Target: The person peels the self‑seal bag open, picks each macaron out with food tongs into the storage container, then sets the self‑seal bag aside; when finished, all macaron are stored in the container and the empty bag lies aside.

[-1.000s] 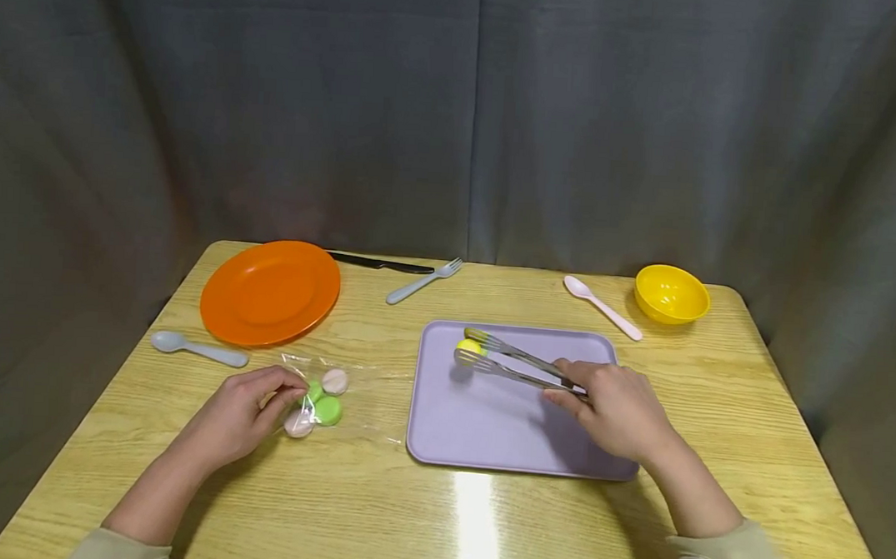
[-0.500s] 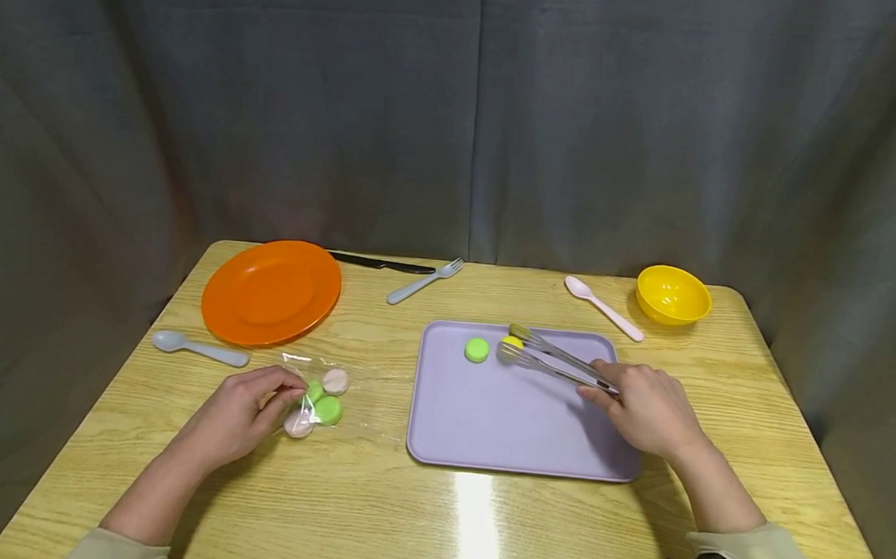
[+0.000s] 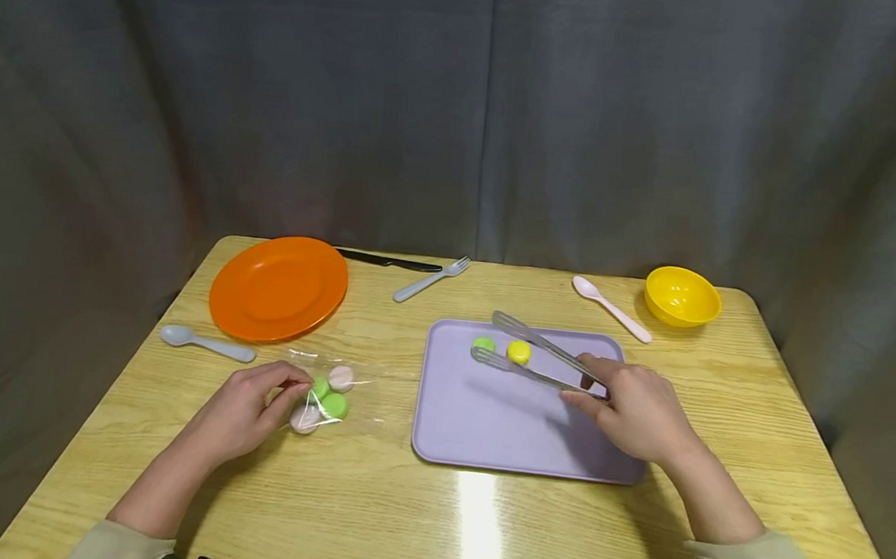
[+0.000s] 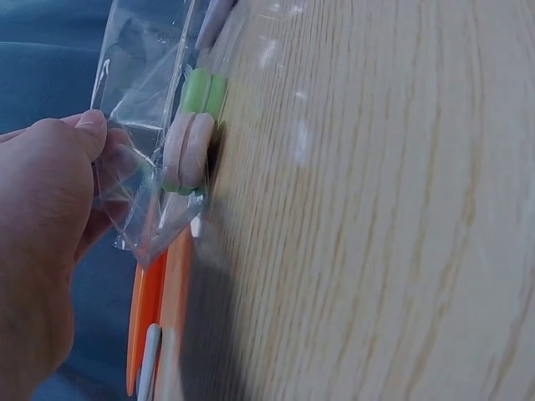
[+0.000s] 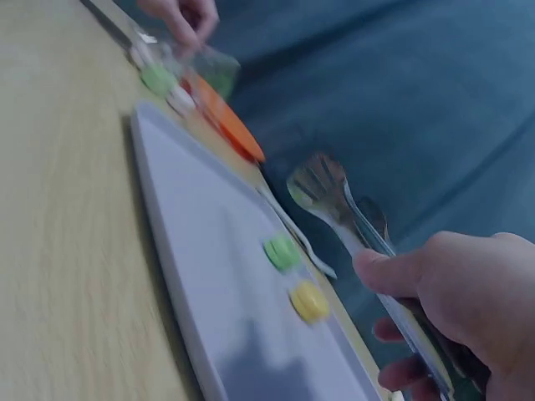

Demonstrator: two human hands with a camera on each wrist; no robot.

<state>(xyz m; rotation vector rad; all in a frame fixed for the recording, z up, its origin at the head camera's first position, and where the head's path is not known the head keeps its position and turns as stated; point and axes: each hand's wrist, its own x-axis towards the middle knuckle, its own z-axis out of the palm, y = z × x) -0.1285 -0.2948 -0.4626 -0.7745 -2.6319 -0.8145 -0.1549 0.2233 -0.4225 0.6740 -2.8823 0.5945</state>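
While the left hand [image 3: 240, 408] pinches a clear plastic bag [image 3: 363, 397], the right hand [image 3: 641, 409] holds silver metal tongs [image 3: 553, 349] over a lilac rectangular tray [image 3: 472, 426]

Seen from the head, the left grip pinches one end of the bag at a pale wooden bench [image 3: 348, 509]. Through the bag I can see two round green macarons [image 3: 335, 405] and two round pale-pink macarons [image 3: 306, 419]. The right grip is curled round the tongs, whose slotted ends are spread apart over the tray. Between the tong arms, from this angle, a round yellow macaron [image 3: 519, 353] sits on the tray, near another round green macaron [image 3: 484, 344] partly hidden by one end. Farther back are a round orange plate [image 3: 279, 289], black knife [image 3: 390, 261], grey fork [image 3: 431, 280], pink spoon [image 3: 613, 309] and round yellow bowl [image 3: 682, 302].

From the left wrist, the thumb presses on the bag, and a pale-pink macaron shows against green ones inside.

From the right wrist, somewhat blurred, the tongs hang clear of the green and yellow macarons, which lie near each other but apart.
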